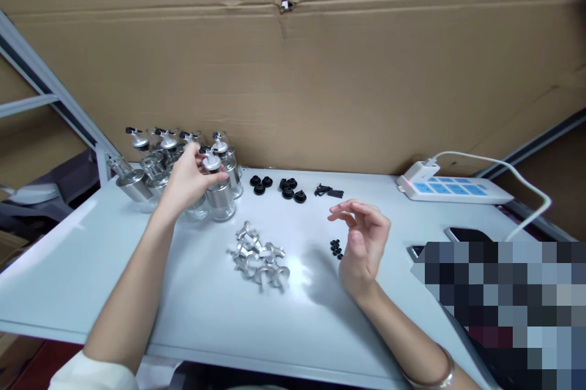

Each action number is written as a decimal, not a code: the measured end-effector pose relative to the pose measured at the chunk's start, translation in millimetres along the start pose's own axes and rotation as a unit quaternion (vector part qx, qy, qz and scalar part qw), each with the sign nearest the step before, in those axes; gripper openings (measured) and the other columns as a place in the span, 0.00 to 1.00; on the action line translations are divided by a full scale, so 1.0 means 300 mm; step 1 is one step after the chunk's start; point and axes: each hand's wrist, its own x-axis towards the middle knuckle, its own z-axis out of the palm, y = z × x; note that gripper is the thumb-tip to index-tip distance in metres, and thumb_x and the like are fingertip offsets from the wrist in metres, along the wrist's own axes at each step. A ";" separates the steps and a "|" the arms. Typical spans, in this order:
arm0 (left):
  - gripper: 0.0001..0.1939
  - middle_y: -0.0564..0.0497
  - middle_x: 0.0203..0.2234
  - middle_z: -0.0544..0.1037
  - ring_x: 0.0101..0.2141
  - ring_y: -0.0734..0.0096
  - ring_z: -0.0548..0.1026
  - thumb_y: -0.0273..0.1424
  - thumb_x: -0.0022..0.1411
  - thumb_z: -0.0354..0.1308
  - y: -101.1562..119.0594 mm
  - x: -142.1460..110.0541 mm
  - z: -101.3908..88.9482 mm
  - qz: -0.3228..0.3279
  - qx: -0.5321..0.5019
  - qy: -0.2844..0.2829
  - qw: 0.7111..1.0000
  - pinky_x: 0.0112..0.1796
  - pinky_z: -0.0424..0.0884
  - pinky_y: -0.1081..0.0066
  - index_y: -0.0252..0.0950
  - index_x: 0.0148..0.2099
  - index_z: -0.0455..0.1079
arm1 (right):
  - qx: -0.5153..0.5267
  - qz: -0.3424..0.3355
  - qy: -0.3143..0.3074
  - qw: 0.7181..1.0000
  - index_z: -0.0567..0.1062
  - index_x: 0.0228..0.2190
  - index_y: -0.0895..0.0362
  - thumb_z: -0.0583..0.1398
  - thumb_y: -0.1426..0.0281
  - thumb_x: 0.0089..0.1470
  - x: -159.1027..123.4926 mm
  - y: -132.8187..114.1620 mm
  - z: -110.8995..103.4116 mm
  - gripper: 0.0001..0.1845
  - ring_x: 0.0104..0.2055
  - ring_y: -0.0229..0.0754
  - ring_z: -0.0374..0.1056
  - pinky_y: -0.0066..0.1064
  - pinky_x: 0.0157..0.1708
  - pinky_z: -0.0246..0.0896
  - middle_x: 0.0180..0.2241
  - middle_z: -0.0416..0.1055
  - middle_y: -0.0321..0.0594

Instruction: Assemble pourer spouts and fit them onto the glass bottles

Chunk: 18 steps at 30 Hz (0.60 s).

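My left hand [190,175] is closed around the neck and silver pourer cap of the front oil bottle [220,199], a clear glass bottle with a steel sleeve, standing upright. Several similar bottles [130,185] crowd behind and left of it, some topped with silver pourers with black levers. Above the table on the right, my right hand [366,243] is open, fingers loosely curved and holding nothing. Small black round pieces [336,248] lie just beside it. Between my hands is a loose pile of silver metal pourer parts [259,259].
Black rubber stoppers [287,188] and thin black levers [328,190] lie along the back of the white table [206,323]. At the back right sits a power strip [458,190] with a white cable [526,173]. A phone [467,235] lies nearby. Cardboard [320,85] walls the back.
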 end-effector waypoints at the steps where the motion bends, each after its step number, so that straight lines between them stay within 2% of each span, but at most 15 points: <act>1: 0.27 0.51 0.28 0.76 0.33 0.56 0.79 0.31 0.39 0.72 -0.016 0.002 0.004 0.012 -0.002 0.003 1.000 0.32 0.75 0.61 0.40 0.35 0.57 | -0.004 0.003 -0.002 1.000 0.64 0.48 0.48 0.51 0.68 0.59 0.000 0.000 -0.001 0.15 0.41 0.43 0.64 0.39 0.35 0.65 0.42 0.61 0.41; 5: 0.27 0.52 0.28 0.75 0.32 0.57 0.79 0.32 0.39 0.72 -0.051 -0.001 0.019 0.039 -0.010 0.010 0.999 0.31 0.75 0.61 0.40 0.33 0.55 | -0.023 0.003 -0.011 1.000 0.65 0.47 0.49 0.50 0.67 0.60 0.005 -0.005 -0.004 0.14 0.40 0.44 0.64 0.41 0.35 0.66 0.40 0.62 0.41; 9: 0.27 0.51 0.30 0.75 0.34 0.56 0.79 0.33 0.42 0.71 -0.057 -0.021 0.031 0.004 -0.024 0.008 1.000 0.33 0.75 0.58 0.40 0.36 0.55 | -0.019 0.001 -0.019 1.000 0.66 0.46 0.49 0.51 0.69 0.60 0.009 -0.009 -0.006 0.13 0.41 0.44 0.63 0.40 0.36 0.65 0.40 0.63 0.41; 13: 0.27 0.47 0.40 0.72 0.42 0.55 0.76 0.34 0.45 0.68 -0.063 -0.051 0.043 0.018 -0.007 0.031 0.999 0.41 0.74 0.54 0.39 0.43 0.55 | -0.031 0.006 -0.034 0.999 0.67 0.45 0.50 0.51 0.71 0.60 0.008 -0.008 -0.010 0.12 0.41 0.44 0.63 0.39 0.36 0.64 0.39 0.64 0.41; 16: 0.38 0.41 0.52 0.62 0.53 0.52 0.66 0.34 0.44 0.70 -0.042 -0.091 0.060 0.075 0.052 0.101 0.991 0.47 0.71 0.54 0.41 0.52 0.52 | -0.062 0.007 -0.049 0.997 0.67 0.43 0.51 0.51 0.72 0.60 0.011 -0.012 -0.012 0.10 0.41 0.43 0.63 0.38 0.36 0.64 0.39 0.65 0.41; 18: 0.37 0.40 0.55 0.56 0.56 0.52 0.62 0.33 0.48 0.68 -0.014 -0.128 0.084 0.148 0.072 0.194 0.967 0.46 0.71 0.56 0.42 0.55 0.50 | -0.092 0.013 -0.070 0.993 0.67 0.42 0.52 0.52 0.72 0.60 0.017 -0.018 -0.013 0.09 0.41 0.43 0.63 0.37 0.36 0.64 0.38 0.65 0.41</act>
